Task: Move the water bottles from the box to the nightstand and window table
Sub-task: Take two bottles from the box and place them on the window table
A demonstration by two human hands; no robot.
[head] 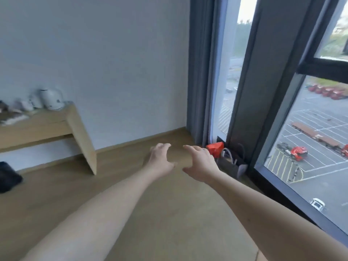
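Note:
Both my arms stretch forward over a wooden floor (pixel 160 213). My left hand (pixel 161 159) and my right hand (pixel 200 162) hover side by side in the middle of the view, fingers spread and curved, with nothing in them. No water bottle, box or nightstand shows in this view. The picture is blurred.
A light wooden wall desk (pixel 56 125) stands at the left with a white kettle (pixel 51 98) and small white items on it. A dark object (pixel 7 176) lies on the floor at far left. By the tall window (pixel 310 147) and grey curtain (pixel 199 72) sit an orange packet (pixel 215 148) and a grey bag (pixel 232 164).

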